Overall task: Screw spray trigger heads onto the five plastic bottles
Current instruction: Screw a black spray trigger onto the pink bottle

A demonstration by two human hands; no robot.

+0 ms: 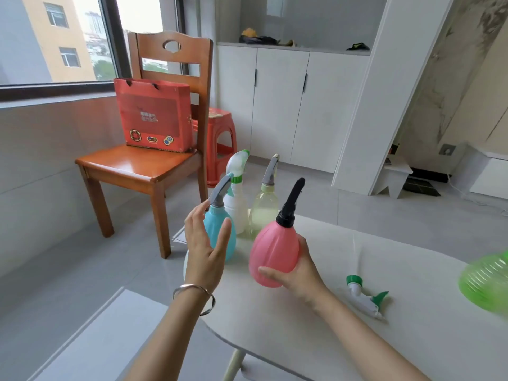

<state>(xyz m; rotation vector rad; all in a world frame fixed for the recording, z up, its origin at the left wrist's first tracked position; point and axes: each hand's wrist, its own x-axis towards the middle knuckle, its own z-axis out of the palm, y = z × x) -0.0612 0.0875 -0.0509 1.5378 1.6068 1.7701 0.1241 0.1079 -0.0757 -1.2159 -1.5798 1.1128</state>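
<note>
My right hand (298, 273) grips a pink round bottle (273, 253) with a black trigger head (291, 204) on its neck, held tilted just above the white table (316, 339). My left hand (204, 247) hovers open to its left, empty, in front of a blue bottle (224, 233) with a grey head. Behind stand a white bottle (236, 209) with a white-green head and a pale yellow bottle (264, 210) with a grey head. A loose white-green trigger head (364, 296) lies on the table at the right. A green bottle (485, 283), blurred, is cut off at the right edge.
A wooden chair (143, 163) with a red box (155, 115) on its seat stands beyond the table's far left. A red plastic stool (220, 144) sits behind it. White cabinets (288, 105) line the back wall. The table's near edge curves by my arms.
</note>
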